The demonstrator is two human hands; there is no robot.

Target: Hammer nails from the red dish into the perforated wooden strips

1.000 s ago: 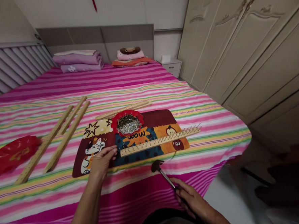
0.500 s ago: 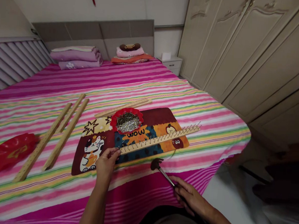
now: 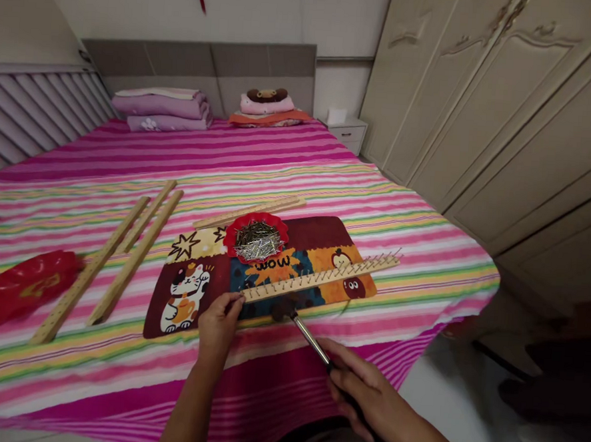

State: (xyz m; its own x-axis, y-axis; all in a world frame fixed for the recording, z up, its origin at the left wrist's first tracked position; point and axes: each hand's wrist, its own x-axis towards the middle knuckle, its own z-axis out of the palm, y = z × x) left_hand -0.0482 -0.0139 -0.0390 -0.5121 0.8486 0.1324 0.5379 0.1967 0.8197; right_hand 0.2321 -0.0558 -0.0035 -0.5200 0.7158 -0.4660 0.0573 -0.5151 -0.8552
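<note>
Wooden strip, lying slantwise across the printed mat, with a long row of thin nails upright or leaning along it. At its left end, left grip with fingertips pressed together, right against the end; anything pinched between too small to tell. In right grip, wrapped around the dark handle, hammer. Just changed: hammer head swung inward over the near edge of the mat, blurred, now closer to the strip and left grip, so fingertips and head apparently at closer quarters. Just behind the strip, red bowl of loose nails. Underneath, striped bed; to the left, wooden bars and red dish. Beyond, folded bedding, grey headboard, pale wardrobe.
</note>
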